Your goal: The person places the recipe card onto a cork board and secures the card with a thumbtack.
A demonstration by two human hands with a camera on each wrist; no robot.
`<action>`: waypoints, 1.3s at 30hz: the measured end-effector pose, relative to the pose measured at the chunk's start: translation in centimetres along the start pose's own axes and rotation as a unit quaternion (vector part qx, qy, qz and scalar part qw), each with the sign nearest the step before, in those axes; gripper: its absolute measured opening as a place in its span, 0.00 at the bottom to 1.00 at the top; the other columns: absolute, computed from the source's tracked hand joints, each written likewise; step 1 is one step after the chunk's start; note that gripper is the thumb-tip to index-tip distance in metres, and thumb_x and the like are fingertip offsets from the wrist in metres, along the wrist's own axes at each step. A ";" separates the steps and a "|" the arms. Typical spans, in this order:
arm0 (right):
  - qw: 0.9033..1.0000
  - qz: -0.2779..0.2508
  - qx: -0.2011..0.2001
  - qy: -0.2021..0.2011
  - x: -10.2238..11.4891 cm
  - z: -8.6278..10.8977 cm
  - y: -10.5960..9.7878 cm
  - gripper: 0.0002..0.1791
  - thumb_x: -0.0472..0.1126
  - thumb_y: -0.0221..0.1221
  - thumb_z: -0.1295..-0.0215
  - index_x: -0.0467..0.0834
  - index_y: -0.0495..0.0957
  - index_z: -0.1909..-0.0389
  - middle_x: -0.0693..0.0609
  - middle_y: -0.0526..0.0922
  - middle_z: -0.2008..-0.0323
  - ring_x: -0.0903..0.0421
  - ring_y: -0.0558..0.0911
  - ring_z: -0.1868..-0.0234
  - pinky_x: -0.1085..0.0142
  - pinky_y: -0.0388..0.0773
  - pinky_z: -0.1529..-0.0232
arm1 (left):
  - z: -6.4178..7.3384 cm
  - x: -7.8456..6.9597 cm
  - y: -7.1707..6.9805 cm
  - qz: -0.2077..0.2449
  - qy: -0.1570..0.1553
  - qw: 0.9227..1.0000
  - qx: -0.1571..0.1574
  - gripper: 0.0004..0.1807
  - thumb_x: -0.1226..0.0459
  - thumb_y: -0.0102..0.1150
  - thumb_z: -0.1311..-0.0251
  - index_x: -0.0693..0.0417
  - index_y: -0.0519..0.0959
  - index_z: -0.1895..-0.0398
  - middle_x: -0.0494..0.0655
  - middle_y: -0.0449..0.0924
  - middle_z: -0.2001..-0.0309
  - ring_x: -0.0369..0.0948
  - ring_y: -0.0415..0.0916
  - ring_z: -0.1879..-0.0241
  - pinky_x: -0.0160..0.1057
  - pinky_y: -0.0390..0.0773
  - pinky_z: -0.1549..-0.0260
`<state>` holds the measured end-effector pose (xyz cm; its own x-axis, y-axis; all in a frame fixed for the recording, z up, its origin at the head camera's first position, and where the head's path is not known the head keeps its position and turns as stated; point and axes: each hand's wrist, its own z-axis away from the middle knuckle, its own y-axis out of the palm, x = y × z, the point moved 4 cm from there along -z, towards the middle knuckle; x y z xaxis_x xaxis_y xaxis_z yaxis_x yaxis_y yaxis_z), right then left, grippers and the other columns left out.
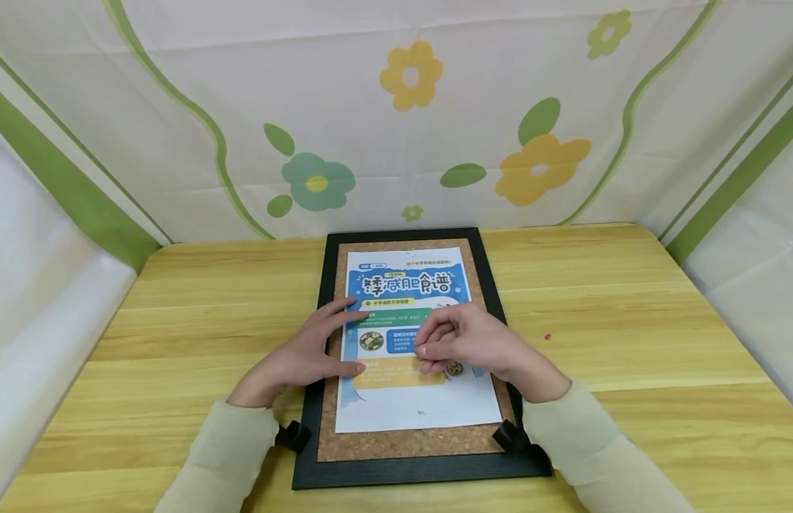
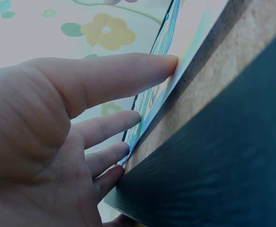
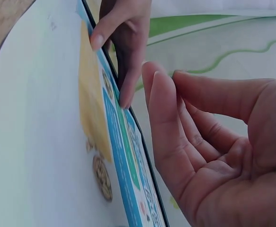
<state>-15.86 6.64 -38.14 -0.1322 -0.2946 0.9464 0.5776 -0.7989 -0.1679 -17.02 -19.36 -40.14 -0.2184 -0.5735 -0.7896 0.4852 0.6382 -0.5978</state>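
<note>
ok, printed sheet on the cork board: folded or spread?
Spread: the head view shows all four corners of the sheet out over the cork board, no fold visible; left hand touches its left side.

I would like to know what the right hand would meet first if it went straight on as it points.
Probably the left hand, which lies ahead of the right hand across the printed sheet; depth is unclear, so a downward slope could bring it to the sheet first.
</note>
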 end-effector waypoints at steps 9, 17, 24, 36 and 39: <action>1.000 0.014 0.012 0.012 -0.2 -0.1 0.5 0.07 0.35 0.69 0.29 0.35 0.86 0.56 0.39 0.91 0.65 0.53 0.91 0.68 0.59 0.91 0.61 | -0.1 0.1 0.0 0.000 -0.004 1.000 0.003 0.43 0.57 0.78 0.39 0.52 0.71 0.21 0.57 0.47 0.12 0.67 0.37 0.14 0.80 0.48 0.24; 0.996 0.019 0.085 0.005 -1.0 -0.1 1.0 0.06 0.33 0.68 0.28 0.33 0.85 0.58 0.44 0.90 0.68 0.56 0.91 0.70 0.65 0.90 0.63 | -0.3 0.3 -0.1 -0.006 -0.004 1.000 0.002 0.43 0.57 0.78 0.39 0.52 0.72 0.21 0.57 0.48 0.12 0.67 0.38 0.14 0.79 0.48 0.24; 0.990 0.022 0.135 0.033 -1.7 0.0 2.1 0.04 0.32 0.68 0.29 0.33 0.86 0.60 0.44 0.91 0.70 0.57 0.91 0.72 0.66 0.89 0.67 | -0.2 0.3 0.0 -0.004 -0.005 1.000 0.000 0.43 0.57 0.78 0.39 0.52 0.71 0.21 0.57 0.48 0.12 0.67 0.37 0.14 0.80 0.48 0.24; 0.985 0.077 0.145 0.054 -1.6 0.5 2.8 0.04 0.30 0.68 0.31 0.40 0.89 0.66 0.44 0.92 0.73 0.59 0.89 0.77 0.66 0.88 0.72 | -0.1 0.4 0.0 0.000 0.000 1.000 0.002 0.43 0.57 0.78 0.39 0.53 0.71 0.21 0.58 0.47 0.12 0.67 0.37 0.14 0.80 0.48 0.24; 0.983 0.083 0.153 0.054 -1.5 0.6 2.8 0.05 0.29 0.67 0.31 0.40 0.88 0.66 0.44 0.92 0.73 0.59 0.89 0.78 0.66 0.87 0.72 | -0.1 0.3 0.0 0.000 0.001 1.000 0.002 0.43 0.57 0.78 0.38 0.53 0.71 0.21 0.58 0.47 0.12 0.67 0.37 0.14 0.80 0.49 0.24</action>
<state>-13.56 5.19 -39.87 -0.0913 -0.4741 0.8757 0.8118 -0.5448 -0.2103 -17.20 -19.50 -40.39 -0.2194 -0.5720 -0.7903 0.4894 0.6363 -0.5964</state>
